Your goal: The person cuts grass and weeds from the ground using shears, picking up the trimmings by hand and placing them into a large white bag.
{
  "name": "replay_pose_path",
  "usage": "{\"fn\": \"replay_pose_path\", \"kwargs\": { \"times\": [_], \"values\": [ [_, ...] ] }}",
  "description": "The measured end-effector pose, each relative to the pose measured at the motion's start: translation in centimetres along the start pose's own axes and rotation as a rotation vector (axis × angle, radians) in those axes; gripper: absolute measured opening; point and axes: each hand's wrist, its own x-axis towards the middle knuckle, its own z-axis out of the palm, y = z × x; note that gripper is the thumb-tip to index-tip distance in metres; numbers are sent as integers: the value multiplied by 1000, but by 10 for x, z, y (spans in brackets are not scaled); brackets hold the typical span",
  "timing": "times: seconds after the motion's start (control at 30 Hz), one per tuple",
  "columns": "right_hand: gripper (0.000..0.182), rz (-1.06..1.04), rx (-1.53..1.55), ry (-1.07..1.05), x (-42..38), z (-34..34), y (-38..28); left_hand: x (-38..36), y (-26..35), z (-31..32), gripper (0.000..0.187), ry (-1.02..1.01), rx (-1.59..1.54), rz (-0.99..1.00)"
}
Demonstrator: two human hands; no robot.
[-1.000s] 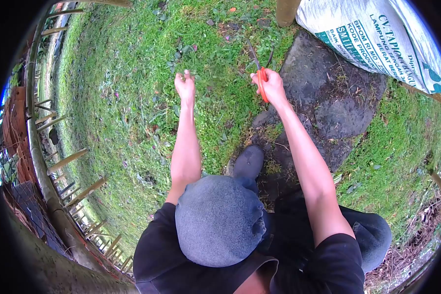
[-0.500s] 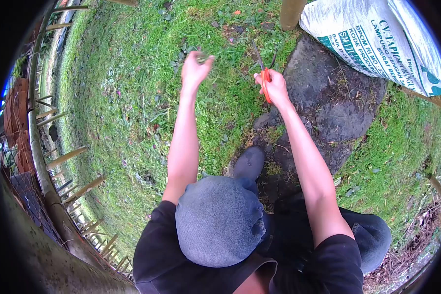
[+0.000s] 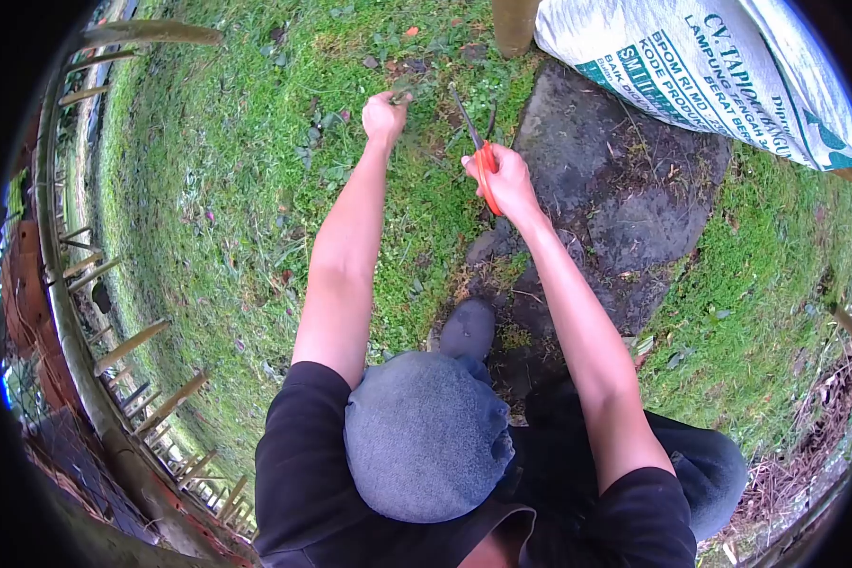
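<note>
— What does the right hand hold, upper centre of the frame?
— The right hand (image 3: 507, 182) is clamped on the scissors (image 3: 488, 170), fingers wrapped about the orange handles, with part of the orange showing below the grip.

— And the blades?
— Spread apart in a narrow V, tips toward the top of the frame, over the grass (image 3: 246, 199). Whether they touch a stem is too fine to tell.

— The left hand?
— The left hand (image 3: 384, 117), upper centre and left of the scissors, is raised with its fingers curled inward. A green wisp shows by the fingertips; blur hides whether they are clamped on it, and I cannot tell if finger and thumb meet. The two hands are apart, the blade tips between them and near the left.

— What surrounds them?
— A dark stone (image 3: 568, 133) lies just right of the scissors, upper right of centre. Beyond it, a white sack (image 3: 672, 71) printed in green fills the upper right corner, beside a post (image 3: 513, 26) at the top edge.

— Lower in the frame?
— A denim knee (image 3: 426, 435) at bottom centre, a dark boot (image 3: 468, 327) above it. A fence (image 3: 62, 312) curves down the left side.
</note>
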Motion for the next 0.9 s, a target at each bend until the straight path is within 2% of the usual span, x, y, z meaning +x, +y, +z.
{"fn": "replay_pose_path", "kwargs": {
  "times": [0.07, 0.1, 0.2, 0.4, 0.5, 0.6, 0.7, 0.8, 0.83, 0.9],
  "values": [
    [37, 4, 2, -8, 1, -2, -4, 4, 3, -3, 47, -13, -71, -79],
    [37, 7, 5, -4, 3, -2, -3, 2, 0, 0, 45, 102, -83, -13],
    [37, 8, 8, 1, 8, -1, -3, 3, -5, 4, 44, 107, 52, 43],
    [37, 4, 4, -5, 11, -2, -7, 9, -5, 10, 41, 267, 82, 177],
    [38, -4, 7, 6, 11, -4, -7, 10, -5, 5, 39, 445, 25, 218],
    [38, -4, 18, 23, 10, -5, -7, 14, -9, -16, 34, 483, -39, 258],
    [38, -32, 19, 21, 11, -6, -7, -4, 3, -49, 36, 220, -216, 126],
    [36, -52, 10, 16, 11, -6, -11, -12, -9, -47, 36, 232, -449, 222],
    [34, -61, -7, 15, 10, -7, -14, -22, -5, -57, 34, 45, -579, 104],
    [32, -72, -11, 15, 9, -8, -19, -44, 7, -63, 27, -37, -630, 78]
  ]
}}
